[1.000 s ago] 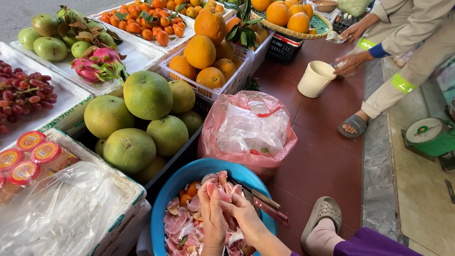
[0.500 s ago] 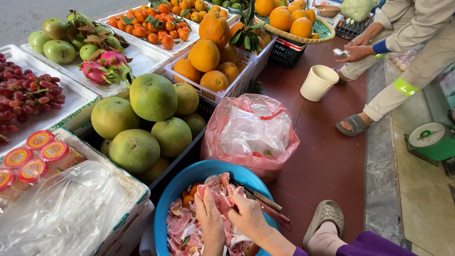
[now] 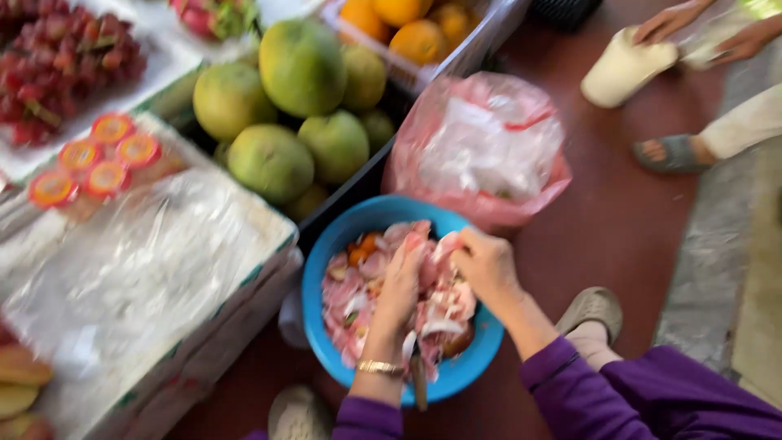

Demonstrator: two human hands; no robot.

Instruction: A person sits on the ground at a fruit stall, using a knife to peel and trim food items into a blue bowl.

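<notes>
A blue bowl [image 3: 326,269] on the red floor holds a heap of pink and white fruit peel [image 3: 358,301]. Both my hands are over it. My left hand [image 3: 401,281], with a gold bracelet on the wrist, has its fingers closed on a pink piece of peel. My right hand [image 3: 485,265] grips the same pink piece from the other side. A thin dark handle [image 3: 419,379], perhaps a knife, sticks out over the bowl's near rim. The picture is blurred by motion.
A pink plastic bag [image 3: 481,151] sits just behind the bowl. Large green pomelos [image 3: 269,159] fill a crate at the left, with oranges [image 3: 419,37] behind. A clear-wrapped box [image 3: 138,269] is at the left. Another person's hands hold a cream cup [image 3: 623,69] at top right.
The view has dropped and moved closer to the bowl. My hands have lifted a pink piece of peel. The other person's hands now rest on the cream cup.
</notes>
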